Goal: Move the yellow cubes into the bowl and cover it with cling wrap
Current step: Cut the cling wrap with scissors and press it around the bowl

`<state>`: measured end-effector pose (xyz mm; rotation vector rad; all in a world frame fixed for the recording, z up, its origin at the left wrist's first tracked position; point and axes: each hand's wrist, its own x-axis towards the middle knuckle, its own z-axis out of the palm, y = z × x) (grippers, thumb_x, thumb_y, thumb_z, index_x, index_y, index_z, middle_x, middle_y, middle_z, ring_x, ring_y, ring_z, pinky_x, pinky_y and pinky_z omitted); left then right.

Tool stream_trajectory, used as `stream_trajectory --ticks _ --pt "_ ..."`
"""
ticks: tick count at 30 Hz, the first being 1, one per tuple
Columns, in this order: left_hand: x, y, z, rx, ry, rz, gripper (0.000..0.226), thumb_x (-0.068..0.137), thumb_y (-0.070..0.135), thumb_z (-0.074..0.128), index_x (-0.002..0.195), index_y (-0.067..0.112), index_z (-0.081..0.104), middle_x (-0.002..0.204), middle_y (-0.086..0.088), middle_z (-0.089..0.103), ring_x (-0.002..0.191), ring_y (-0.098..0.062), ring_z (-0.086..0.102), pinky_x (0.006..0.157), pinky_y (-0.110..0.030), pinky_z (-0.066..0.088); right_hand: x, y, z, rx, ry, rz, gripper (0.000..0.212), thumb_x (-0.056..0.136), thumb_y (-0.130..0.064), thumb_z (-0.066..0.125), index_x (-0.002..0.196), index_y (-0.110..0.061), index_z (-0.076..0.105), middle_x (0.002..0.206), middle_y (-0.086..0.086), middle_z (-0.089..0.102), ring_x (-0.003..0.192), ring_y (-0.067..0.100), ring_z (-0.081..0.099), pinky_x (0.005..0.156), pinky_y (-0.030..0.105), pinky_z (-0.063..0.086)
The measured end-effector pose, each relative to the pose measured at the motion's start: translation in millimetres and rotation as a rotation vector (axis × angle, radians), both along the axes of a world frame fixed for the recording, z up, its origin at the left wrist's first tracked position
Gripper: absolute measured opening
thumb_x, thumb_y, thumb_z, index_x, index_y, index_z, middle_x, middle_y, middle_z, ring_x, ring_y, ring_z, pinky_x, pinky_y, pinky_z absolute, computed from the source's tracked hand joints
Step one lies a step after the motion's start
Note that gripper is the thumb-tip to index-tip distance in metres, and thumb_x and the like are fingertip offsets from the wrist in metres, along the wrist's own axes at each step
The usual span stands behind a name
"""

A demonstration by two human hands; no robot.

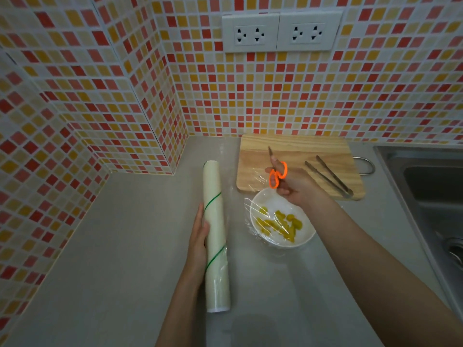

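Note:
A white bowl (304, 240) stands on the grey counter with several yellow cubes (278, 222) inside. A sheet of clear cling wrap (258, 211) is stretched over the bowl and runs left to the roll. The pale cling wrap roll (216, 236) with thin green lines lies lengthwise on the counter, left of the bowl. My left hand (199, 234) rests flat against the roll's left side. Held above the bowl's far rim, my right hand (298, 187) grips orange-handled scissors (276, 175), blades pointing away over the board.
A wooden cutting board (295, 151) lies behind the bowl, with metal tongs (328, 175) on its right part. A steel sink (426, 186) sits at the right. Mosaic-tiled walls close the back and left, with sockets (280, 31) high on the back wall.

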<state>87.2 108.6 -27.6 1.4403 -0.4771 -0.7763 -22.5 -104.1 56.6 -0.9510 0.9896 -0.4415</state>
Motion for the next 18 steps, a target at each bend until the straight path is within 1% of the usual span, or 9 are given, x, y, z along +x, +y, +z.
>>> stream_trajectory --ticks 1,3,4,6,8,9,13,15,18 --pt "2.7 1.7 0.0 0.061 -0.085 -0.019 0.050 0.098 0.017 0.041 0.138 0.044 0.027 0.147 0.019 0.033 0.134 -0.012 0.040 0.107 -0.024 0.034 -9.7 -1.3 1.7 -0.089 0.032 -0.006 0.026 0.084 -0.036 0.064 0.084 -0.010 0.061 0.063 0.005 0.054 0.037 0.005 0.052 0.028 0.014 0.024" --pt "4.4 4.9 3.4 0.201 -0.258 -0.097 0.055 0.098 0.014 0.041 0.137 0.047 0.021 0.138 0.037 0.026 0.134 0.004 0.029 0.095 0.003 0.024 -36.7 -1.7 0.1 -0.284 0.139 -0.054 0.017 0.083 -0.025 0.067 0.094 -0.014 0.062 0.066 0.005 0.060 0.041 0.006 0.058 0.033 0.016 0.032" --pt "4.2 6.3 4.5 0.262 -0.334 -0.129 0.057 0.098 0.014 0.043 0.139 0.046 0.020 0.135 0.038 0.027 0.129 0.006 0.031 0.088 0.007 0.023 -53.9 0.8 -3.2 -0.384 0.214 -0.098 0.018 0.083 -0.021 0.066 0.100 -0.017 0.062 0.068 0.005 0.064 0.043 0.006 0.060 0.036 0.016 0.035" --pt "-0.4 6.8 6.3 0.358 -0.500 -0.167 0.060 0.097 0.015 0.044 0.146 0.038 0.018 0.132 0.021 0.036 0.116 0.003 0.040 0.085 0.000 0.025 -92.2 10.6 -14.9 -0.605 0.375 -0.188 0.024 0.084 -0.017 0.063 0.107 -0.021 0.060 0.074 0.008 0.068 0.055 0.011 0.066 0.048 0.017 0.045" --pt "-10.8 4.6 9.0 0.433 -0.573 -0.169 0.061 0.097 0.022 0.045 0.148 0.039 0.015 0.121 0.008 0.043 0.094 0.005 0.046 0.082 -0.011 0.029 -129.2 25.6 -30.9 -0.794 0.599 -0.197 0.022 0.085 -0.020 0.061 0.107 -0.020 0.060 0.082 0.014 0.071 0.075 0.028 0.068 0.067 0.032 0.051" --pt "-16.7 3.6 10.1 0.463 -0.592 -0.159 0.061 0.097 0.026 0.045 0.147 0.042 0.013 0.116 0.005 0.043 0.088 0.002 0.048 0.079 -0.015 0.030 -145.7 34.0 -38.6 -0.857 0.706 -0.190 0.022 0.085 -0.020 0.061 0.107 -0.018 0.061 0.085 0.016 0.071 0.079 0.034 0.066 0.070 0.035 0.048" --pt "-31.2 2.3 12.2 0.563 -0.714 -0.096 0.066 0.096 0.031 0.043 0.148 0.041 0.005 0.119 -0.002 0.040 0.102 -0.024 0.053 0.078 -0.029 0.040 -184.3 62.2 -57.2 -0.890 0.911 -0.190 0.025 0.083 -0.015 0.064 0.107 -0.011 0.060 0.088 0.023 0.067 0.079 0.040 0.062 0.066 0.034 0.041" --pt "-32.2 0.8 11.9 0.645 -0.800 -0.076 0.070 0.095 0.032 0.043 0.149 0.036 -0.001 0.122 -0.006 0.040 0.107 -0.028 0.050 0.076 -0.034 0.042 -191.5 69.1 -61.6 -0.893 0.966 -0.142 0.023 0.084 -0.015 0.062 0.106 -0.010 0.060 0.090 0.022 0.065 0.081 0.040 0.061 0.065 0.036 0.041" --pt "-35.9 -1.4 12.0 0.732 -0.872 -0.075 0.075 0.094 0.033 0.044 0.150 0.030 -0.005 0.121 -0.008 0.040 0.106 -0.028 0.047 0.070 -0.034 0.039 -196.1 74.1 -62.5 -0.907 1.041 -0.067 0.019 0.087 -0.018 0.059 0.103 -0.009 0.060 0.094 0.019 0.061 0.082 0.040 0.059 0.065 0.038 0.042"
